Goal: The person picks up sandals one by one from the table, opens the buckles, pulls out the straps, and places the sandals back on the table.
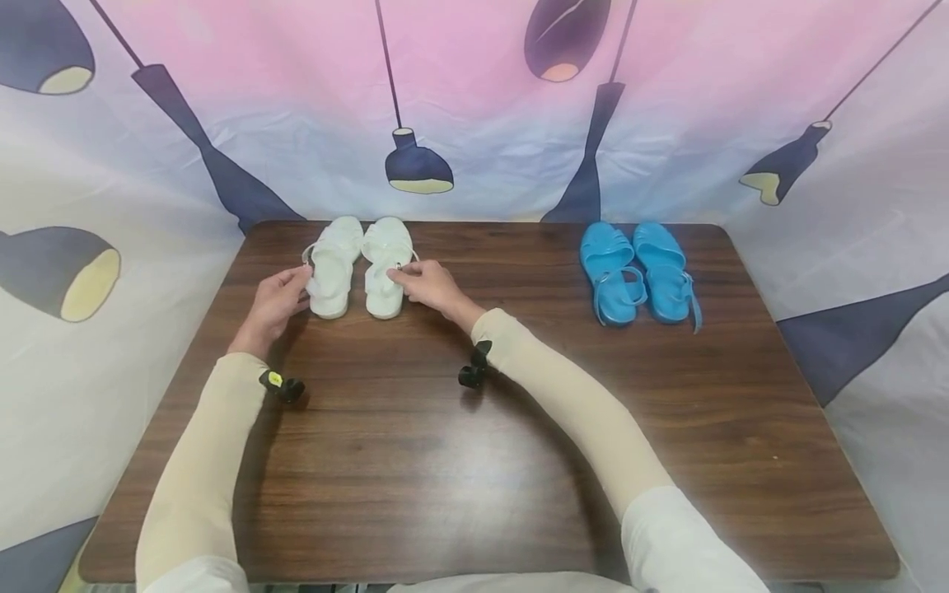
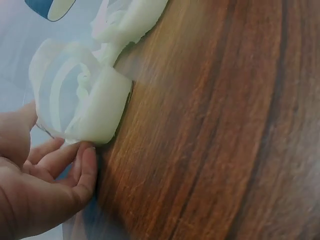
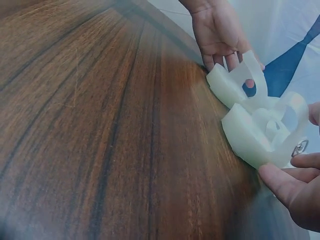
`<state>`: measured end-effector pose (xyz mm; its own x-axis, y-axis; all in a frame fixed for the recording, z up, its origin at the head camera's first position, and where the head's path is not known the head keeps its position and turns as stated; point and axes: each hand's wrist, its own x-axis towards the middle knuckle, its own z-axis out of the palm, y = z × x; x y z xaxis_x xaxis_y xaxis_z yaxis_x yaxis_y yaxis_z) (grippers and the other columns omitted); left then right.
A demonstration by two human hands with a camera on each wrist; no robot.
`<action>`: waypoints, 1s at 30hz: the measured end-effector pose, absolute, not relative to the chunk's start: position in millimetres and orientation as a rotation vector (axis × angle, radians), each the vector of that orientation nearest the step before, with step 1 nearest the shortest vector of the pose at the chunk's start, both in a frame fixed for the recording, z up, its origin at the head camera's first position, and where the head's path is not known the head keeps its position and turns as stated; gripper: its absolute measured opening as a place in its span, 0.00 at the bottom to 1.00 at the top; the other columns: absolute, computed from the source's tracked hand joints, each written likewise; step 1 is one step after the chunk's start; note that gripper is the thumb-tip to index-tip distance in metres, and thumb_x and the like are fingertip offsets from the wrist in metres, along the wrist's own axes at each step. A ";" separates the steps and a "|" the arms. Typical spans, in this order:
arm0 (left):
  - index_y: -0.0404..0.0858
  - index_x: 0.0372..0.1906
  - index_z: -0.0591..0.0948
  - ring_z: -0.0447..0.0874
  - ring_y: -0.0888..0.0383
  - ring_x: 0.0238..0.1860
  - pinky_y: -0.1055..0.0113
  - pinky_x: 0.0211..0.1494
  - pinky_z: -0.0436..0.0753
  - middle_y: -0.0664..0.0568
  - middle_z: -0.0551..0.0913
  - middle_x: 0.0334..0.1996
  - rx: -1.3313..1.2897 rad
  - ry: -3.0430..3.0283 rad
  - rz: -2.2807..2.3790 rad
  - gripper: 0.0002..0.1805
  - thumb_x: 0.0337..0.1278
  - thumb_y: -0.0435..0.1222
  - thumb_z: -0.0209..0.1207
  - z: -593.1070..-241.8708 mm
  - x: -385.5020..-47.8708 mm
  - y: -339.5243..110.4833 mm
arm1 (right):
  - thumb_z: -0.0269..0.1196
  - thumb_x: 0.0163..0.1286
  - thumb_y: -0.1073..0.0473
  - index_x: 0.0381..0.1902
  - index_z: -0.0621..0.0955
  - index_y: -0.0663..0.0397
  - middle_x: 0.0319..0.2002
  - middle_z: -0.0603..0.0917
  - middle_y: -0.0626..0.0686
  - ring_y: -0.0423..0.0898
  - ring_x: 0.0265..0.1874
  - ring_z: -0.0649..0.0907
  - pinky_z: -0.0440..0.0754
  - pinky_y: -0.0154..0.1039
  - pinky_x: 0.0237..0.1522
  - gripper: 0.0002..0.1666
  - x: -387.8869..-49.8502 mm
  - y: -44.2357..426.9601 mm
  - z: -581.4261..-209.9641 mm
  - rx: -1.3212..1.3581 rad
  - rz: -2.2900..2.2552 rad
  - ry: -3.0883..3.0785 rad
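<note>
A pair of white jelly sandals stands side by side at the table's far left, toes toward the wall. My left hand [image 1: 273, 306] holds the outer side of the left white sandal [image 1: 331, 284], its fingertips low against the side in the left wrist view. My right hand [image 1: 433, 286] grips the right white sandal [image 1: 383, 301] at its outer side, near the strap. A small metal buckle [image 3: 300, 148] shows beside those fingers in the right wrist view. Both sandals rest on the table, their ankle straps standing up in loops.
A pair of blue jelly sandals, the left one [image 1: 608, 272] and the right one [image 1: 663, 276], stands at the far right of the brown wooden table [image 1: 445, 461]. A patterned cloth [image 1: 489, 107] hangs close behind the table's back edge.
</note>
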<state>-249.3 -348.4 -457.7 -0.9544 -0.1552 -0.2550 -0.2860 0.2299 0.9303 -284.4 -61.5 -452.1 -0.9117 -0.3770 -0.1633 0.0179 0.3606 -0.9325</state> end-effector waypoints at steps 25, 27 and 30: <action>0.31 0.48 0.84 0.82 0.50 0.51 0.52 0.57 0.78 0.42 0.87 0.49 0.411 3.046 2.012 0.12 0.60 0.25 0.59 -400.8 -236.9 -169.0 | 0.68 0.71 0.44 0.62 0.84 0.50 0.59 0.86 0.51 0.48 0.59 0.83 0.79 0.46 0.61 0.27 -271.1 121.5 -392.2 -0.598 -1.538 2.757; 0.31 0.50 0.84 0.83 0.49 0.47 0.55 0.52 0.80 0.41 0.87 0.47 0.487 2.975 1.988 0.13 0.61 0.26 0.59 -400.6 -236.7 -151.5 | 0.68 0.71 0.44 0.62 0.83 0.51 0.59 0.85 0.53 0.50 0.57 0.84 0.81 0.48 0.59 0.27 -264.4 141.9 -389.3 -0.557 -1.546 2.786; 0.33 0.52 0.83 0.84 0.52 0.43 0.64 0.48 0.82 0.43 0.87 0.46 0.542 2.867 1.962 0.13 0.62 0.27 0.60 -404.5 -237.5 -127.9 | 0.67 0.71 0.43 0.63 0.83 0.51 0.59 0.85 0.55 0.54 0.57 0.83 0.83 0.52 0.55 0.28 -253.4 167.9 -388.0 -0.462 -1.517 2.852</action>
<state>-237.5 -127.9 -404.5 -0.8848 0.0386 0.4644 0.4469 0.3526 0.8221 -253.4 167.9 -388.0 -0.9526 -0.1900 0.2376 -0.3032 0.5293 -0.7924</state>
